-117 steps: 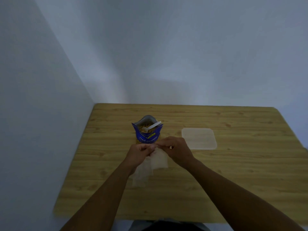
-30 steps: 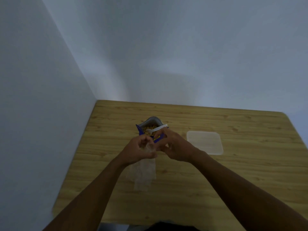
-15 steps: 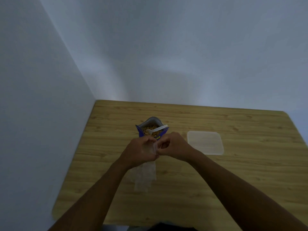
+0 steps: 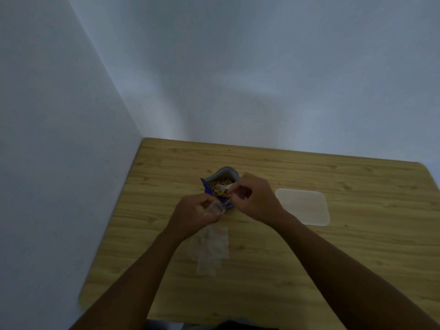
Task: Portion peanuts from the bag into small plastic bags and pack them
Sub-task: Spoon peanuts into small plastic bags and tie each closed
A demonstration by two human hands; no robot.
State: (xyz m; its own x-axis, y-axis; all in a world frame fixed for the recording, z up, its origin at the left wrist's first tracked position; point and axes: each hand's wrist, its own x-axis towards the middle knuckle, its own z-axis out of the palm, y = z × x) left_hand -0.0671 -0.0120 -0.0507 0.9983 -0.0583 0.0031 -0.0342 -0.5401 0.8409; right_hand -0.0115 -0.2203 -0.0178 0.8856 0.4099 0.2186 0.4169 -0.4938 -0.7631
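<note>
Pale blue-grey walls [image 4: 262, 67] meet in a corner right behind your wooden table [image 4: 357, 258], and the light is pretty dim, so take the small stuff with a pinch of salt. Your blue peanut bag [image 4: 206, 188] stands upright and open, left of the table's middle and closer to the far edge than the near one, with the peanuts [image 4: 217, 183] showing in its mouth. A white spoon [image 4: 222, 186] sits bowl-down in those peanuts, handle pointing right. Your right hand [image 4: 256, 201] is right at the bag's right side, fingers curled in tight, and the fingertips look pinched on the end of the spoon handle, though it's blurry there. Your left hand [image 4: 192, 215] is just in front of the peanut bag on its near-left side, fingers curled around a small plastic bag [image 4: 215, 209]. That one's mouth is held open and sits almost against the blue bag's front, just below the spoon. I can't tell if anything is inside it. On the table, between your left hand and the near edge, a pile of clear bags [image 4: 210, 248] lies flat. A clear lid [image 4: 303, 207] lies flat to the right of your right hand, near it but not touching, well in from the right edge.
</note>
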